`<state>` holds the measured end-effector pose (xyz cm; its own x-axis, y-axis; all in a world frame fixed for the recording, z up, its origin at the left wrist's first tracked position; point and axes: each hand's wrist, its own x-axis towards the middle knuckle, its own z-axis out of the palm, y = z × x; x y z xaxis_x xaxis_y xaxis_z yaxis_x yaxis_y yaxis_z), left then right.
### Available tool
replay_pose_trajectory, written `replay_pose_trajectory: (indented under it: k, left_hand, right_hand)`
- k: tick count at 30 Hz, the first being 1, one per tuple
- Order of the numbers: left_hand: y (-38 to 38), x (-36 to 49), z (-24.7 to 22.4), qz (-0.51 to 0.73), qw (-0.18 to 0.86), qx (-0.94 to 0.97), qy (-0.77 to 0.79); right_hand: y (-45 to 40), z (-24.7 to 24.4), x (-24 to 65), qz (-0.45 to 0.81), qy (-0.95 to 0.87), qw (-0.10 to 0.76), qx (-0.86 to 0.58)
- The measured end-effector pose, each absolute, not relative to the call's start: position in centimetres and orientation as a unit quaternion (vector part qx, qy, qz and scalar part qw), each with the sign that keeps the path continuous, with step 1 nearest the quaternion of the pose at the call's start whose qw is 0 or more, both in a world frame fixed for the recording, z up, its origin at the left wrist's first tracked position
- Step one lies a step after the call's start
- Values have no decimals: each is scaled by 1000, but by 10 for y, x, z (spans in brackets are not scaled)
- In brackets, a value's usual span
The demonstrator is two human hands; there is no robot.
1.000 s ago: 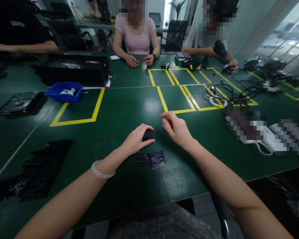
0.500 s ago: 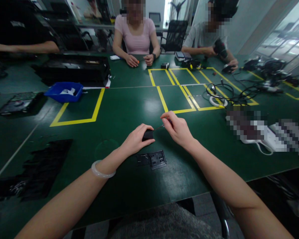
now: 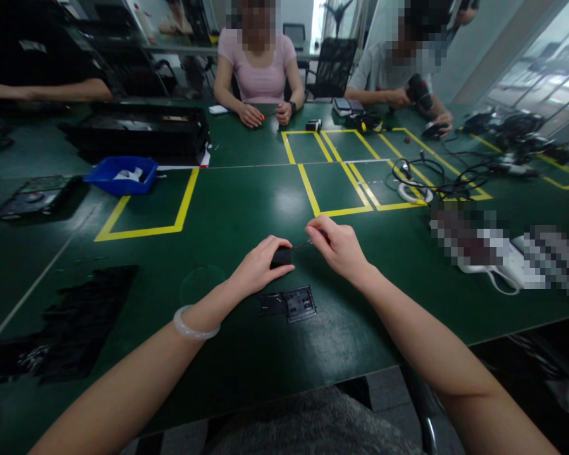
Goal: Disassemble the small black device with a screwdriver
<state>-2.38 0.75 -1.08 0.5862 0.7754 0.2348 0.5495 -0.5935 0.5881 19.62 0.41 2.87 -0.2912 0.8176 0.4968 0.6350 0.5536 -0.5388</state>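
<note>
The black block (image 3: 281, 257) sits on or just above the table (image 3: 360, 341), in from its near edge, grasped between the thumb and fingers of the left hand (image 3: 256, 268). The right hand (image 3: 340, 248) pinches a thin tool (image 3: 302, 244) whose tip reaches the block's right side; contact is too small to confirm. Work on the block looks under way, not finished, though how much remains cannot be told. Closer to the near edge, flat black parts (image 3: 300, 305) lie loose, perhaps already dealt with; toward the table's left edge lie dark pieces (image 3: 88, 322), untouched.
</note>
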Motion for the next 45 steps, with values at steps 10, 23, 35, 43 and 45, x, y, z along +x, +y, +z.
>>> replay_pose_trajectory:
  k: [10, 23, 35, 43, 45]
  left_hand:
    - [8, -24, -12, 246, 235, 858, 385]
    - [7, -23, -10, 239, 245, 855, 390]
    - [8, -24, -12, 238, 243, 857, 388]
    - [7, -24, -12, 238, 242, 856, 391]
    - [8, -24, -12, 239, 241, 856, 390]
  right_hand:
    - [4, 28, 196, 115, -796, 379, -457]
    - [5, 26, 195, 108, -789, 393, -459]
    - [4, 26, 195, 104, -794, 395, -451]
    - [5, 26, 193, 110, -793, 404, -442]
    - [5, 27, 193, 104, -796, 400, -442]
